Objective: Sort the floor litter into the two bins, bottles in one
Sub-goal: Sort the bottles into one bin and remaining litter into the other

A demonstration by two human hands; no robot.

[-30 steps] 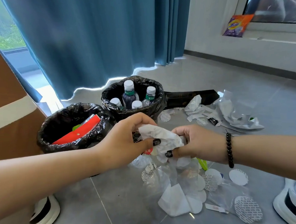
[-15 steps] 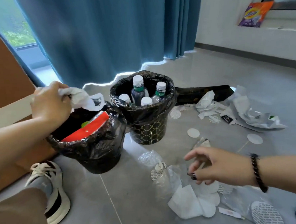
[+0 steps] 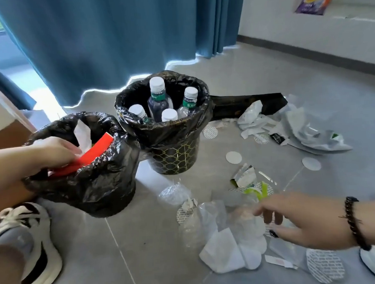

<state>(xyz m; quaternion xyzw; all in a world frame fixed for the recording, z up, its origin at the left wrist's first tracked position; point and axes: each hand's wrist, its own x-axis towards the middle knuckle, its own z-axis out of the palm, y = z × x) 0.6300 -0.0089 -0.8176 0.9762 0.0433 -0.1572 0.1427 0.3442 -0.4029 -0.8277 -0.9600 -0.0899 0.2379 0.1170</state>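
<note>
Two bins lined with black bags stand on the grey floor. The left bin point(image 3: 93, 186) holds a red packet point(image 3: 91, 154) and a crumpled white paper point(image 3: 83, 136). The right bin point(image 3: 176, 162) holds several capped water bottles point(image 3: 158, 100). My left hand point(image 3: 54, 151) hovers over the left bin's rim, its fingers stretched toward the red packet and the paper lying just beyond them. My right hand point(image 3: 299, 220), with a dark bead bracelet, reaches with fingers spread over a pile of clear plastic and white paper point(image 3: 227, 248). It grips nothing.
More litter lies to the right: a green-and-silver wrapper point(image 3: 245, 178), white round discs point(image 3: 233, 157), crumpled white bags point(image 3: 301, 131) and a flat black bag point(image 3: 245, 105). My shoes point(image 3: 33, 243) flank the scene. A cardboard box point(image 3: 5, 129) stands left, a blue curtain point(image 3: 111, 37) behind.
My left hand took the crumpled paper from my right hand, carried it left to the left bin and let it drop inside. My right hand went back down toward the floor pile.
</note>
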